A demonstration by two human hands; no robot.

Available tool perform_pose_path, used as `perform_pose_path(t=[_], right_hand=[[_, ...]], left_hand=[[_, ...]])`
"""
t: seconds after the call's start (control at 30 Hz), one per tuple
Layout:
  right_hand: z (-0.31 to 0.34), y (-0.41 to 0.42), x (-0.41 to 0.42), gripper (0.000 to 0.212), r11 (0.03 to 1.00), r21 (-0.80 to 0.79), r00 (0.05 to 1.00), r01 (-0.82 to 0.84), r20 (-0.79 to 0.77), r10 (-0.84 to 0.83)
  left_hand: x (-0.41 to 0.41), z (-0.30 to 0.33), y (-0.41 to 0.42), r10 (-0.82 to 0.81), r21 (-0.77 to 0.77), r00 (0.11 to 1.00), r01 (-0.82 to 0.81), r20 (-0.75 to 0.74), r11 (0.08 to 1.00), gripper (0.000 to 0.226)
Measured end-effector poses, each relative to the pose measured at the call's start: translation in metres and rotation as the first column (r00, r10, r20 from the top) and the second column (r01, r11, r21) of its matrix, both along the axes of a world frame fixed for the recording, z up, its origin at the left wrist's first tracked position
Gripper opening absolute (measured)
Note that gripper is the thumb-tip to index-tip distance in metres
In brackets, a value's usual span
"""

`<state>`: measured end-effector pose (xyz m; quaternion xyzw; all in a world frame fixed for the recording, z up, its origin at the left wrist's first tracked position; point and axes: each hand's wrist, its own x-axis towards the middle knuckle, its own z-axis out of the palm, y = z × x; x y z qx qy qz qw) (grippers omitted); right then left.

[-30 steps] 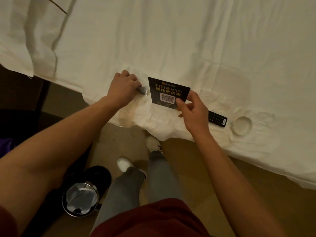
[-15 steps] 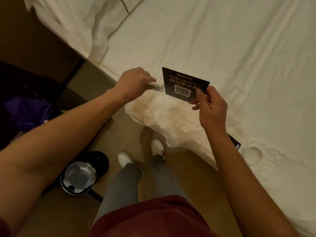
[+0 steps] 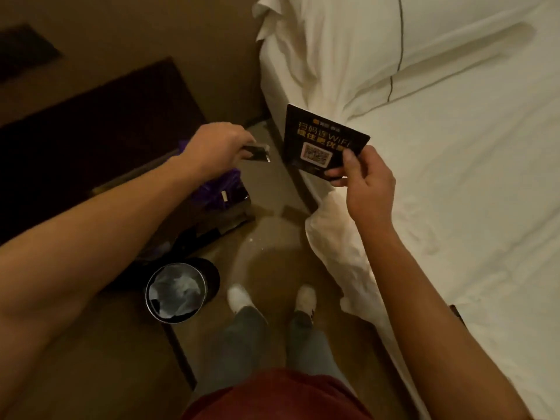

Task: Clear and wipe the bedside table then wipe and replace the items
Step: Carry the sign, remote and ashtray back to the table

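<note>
My right hand [image 3: 365, 183] pinches a black WiFi card with a QR code [image 3: 321, 137] by its lower corner and holds it upright over the gap beside the bed. My left hand [image 3: 216, 148] grips a small clear and dark object [image 3: 257, 152], probably the card's stand, in the air beyond the corner of the dark bedside table [image 3: 91, 128]. A purple cloth [image 3: 218, 187] lies at the table's near right corner, partly behind my left forearm.
The white bed [image 3: 454, 177] with a pillow [image 3: 348, 50] fills the right side. A round bin with a plastic liner [image 3: 177, 291] stands on the floor beside the table. My feet stand between the bin and the bed.
I have turned from the bed toward the bedside table. Both hands, still holding the card and the small object, moved left off the bed. The remote and the round white item left the view.
</note>
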<state>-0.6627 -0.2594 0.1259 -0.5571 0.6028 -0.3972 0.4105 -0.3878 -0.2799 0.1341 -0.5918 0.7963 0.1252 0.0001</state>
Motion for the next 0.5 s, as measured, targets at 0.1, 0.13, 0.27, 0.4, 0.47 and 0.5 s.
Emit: perform_pose_path(t=[0.1,0.13,0.27,0.4,0.47,0.5], right_hand=[[0.001,-0.014,0.068,0.012,0.996,-0.003,0.996,-0.090,0.022,0.090],[0.001,-0.018,0.091,0.012,0.992,-0.014,0.991,-0.127,0.036,0.127],[0.000,-0.035,0.184,0.016,0.961,-0.035,0.958,-0.273,0.078,0.275],[-0.012,-0.052,0.261,0.013,0.921,-0.041,0.918,-0.387,0.076,0.389],[-0.020,-0.059,0.296,0.016,0.904,-0.025,0.901,-0.426,0.080,0.427],[-0.026,-0.062,0.312,0.016,0.894,-0.012,0.890,-0.449,0.082,0.448]], left_hand=[[0.078,0.006,0.014,0.111,0.010,0.993,-0.111,0.043,0.994,0.028],[0.103,0.007,0.019,0.143,0.007,0.988,-0.144,0.058,0.990,0.029],[0.189,0.009,0.041,0.264,-0.020,0.959,-0.263,0.105,0.965,0.026],[0.254,0.003,0.056,0.363,-0.002,0.926,-0.365,0.106,0.931,0.029],[0.283,-0.001,0.060,0.406,0.021,0.907,-0.411,0.117,0.912,0.028],[0.298,-0.004,0.062,0.427,0.030,0.896,-0.434,0.123,0.900,0.028]])
